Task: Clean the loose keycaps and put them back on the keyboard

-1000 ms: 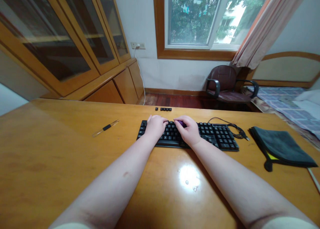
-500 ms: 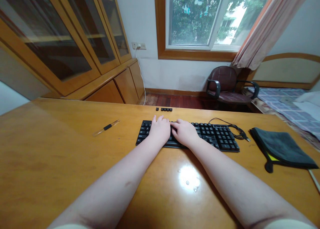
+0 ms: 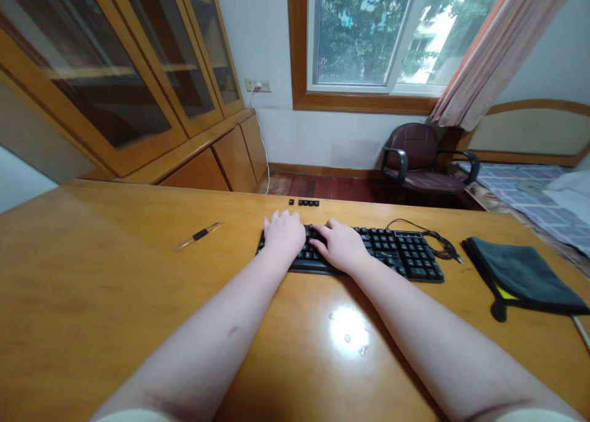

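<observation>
A black keyboard lies across the wooden desk in front of me. Over its left end rests my left hand, palm down with the fingers spread toward the back edge, hiding the keys below. My right hand lies over the middle keys; its thumb and forefinger point left and stand apart, with nothing seen between them. Behind the keyboard, a single black keycap sits beside a short row of several keycaps. A clear tool with a black middle band, perhaps a keycap puller, lies to the left.
The keyboard's coiled cable lies at its right end. Farther right is a folded dark grey cloth with a yellow edge. Beyond the desk stand a glass-fronted cabinet, a maroon armchair and a bed.
My left hand has shifted left along the keyboard, away from my right hand, uncovering keys between them. The right thumb and forefinger have spread farther apart.
</observation>
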{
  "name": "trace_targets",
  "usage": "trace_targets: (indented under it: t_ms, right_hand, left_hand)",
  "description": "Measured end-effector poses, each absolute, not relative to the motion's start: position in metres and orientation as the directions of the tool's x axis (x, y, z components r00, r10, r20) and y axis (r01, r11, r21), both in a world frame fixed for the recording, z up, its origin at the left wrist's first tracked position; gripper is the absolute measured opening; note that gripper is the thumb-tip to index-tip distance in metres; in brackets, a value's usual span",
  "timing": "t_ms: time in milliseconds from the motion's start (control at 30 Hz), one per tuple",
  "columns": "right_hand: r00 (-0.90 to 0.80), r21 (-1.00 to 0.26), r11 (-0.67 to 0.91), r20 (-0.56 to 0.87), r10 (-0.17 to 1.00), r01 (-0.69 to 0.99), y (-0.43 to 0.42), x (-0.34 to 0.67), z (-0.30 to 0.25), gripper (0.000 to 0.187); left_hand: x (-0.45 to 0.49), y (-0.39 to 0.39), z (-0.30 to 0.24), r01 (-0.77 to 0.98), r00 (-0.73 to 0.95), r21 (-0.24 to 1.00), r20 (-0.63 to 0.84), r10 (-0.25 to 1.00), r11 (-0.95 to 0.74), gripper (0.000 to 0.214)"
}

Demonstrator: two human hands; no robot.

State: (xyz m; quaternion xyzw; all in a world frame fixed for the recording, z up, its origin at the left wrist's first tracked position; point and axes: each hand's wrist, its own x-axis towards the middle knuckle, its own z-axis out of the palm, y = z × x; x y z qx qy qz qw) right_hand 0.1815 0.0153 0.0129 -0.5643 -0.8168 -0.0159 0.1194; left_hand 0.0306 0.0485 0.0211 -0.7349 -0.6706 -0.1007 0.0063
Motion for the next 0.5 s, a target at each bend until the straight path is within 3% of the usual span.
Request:
trace_targets:
  t_ms: [67, 167, 400, 500]
  right_hand:
    - [-0.348, -0.111, 0.377, 0.219, 0.912, 0.919, 0.015, 0.182, 0.013, 0.046]
    - [-0.357, -0.113, 0.388, 0.225, 0.907, 0.915, 0.016, 0.183, 0.012, 0.045]
    - [-0.308, -0.124, 0.347, 0.255, 0.917, 0.930, 0.019, 0.184, 0.007, 0.041]
    - [-0.305, -0.129, 0.346, 0.262, 0.916, 0.929, 0.018, 0.183, 0.007, 0.042]
  left_hand:
    - [0.023, 0.056, 0.022, 0.991, -0.039, 0.129, 0.100, 0.994, 0.026, 0.034]
    - [0.013, 0.066, 0.018, 0.988, -0.062, 0.137, -0.037, 0.997, 0.066, 0.035]
    - [0.007, 0.075, 0.021, 0.984, -0.030, 0.179, 0.017, 0.999, 0.026, 0.040]
    - [0.011, 0.088, 0.032, 0.968, 0.059, 0.241, 0.040, 0.997, -0.067, 0.040]
